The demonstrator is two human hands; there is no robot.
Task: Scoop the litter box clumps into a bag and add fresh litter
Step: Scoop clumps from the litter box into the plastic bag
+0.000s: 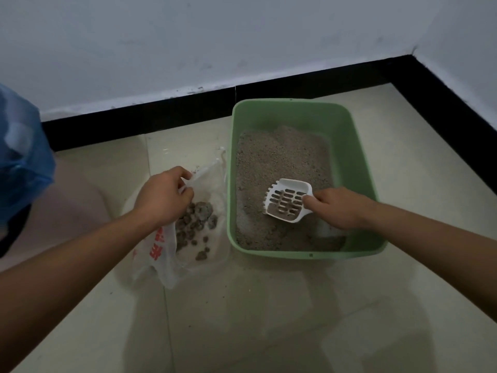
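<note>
tiled floor [242, 319], blue sack [21, 157] nearby: left grip [164, 197] pinches bag [161, 265], right grip [336, 208] holds scoop [287, 200].

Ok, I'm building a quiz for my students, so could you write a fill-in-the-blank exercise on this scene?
1. The right hand holds a white ____ in the litter.
2. The left hand grips the ____ that holds the clumps.
3. The colour of the box is ____.
Missing words: scoop; bag; green.
</note>
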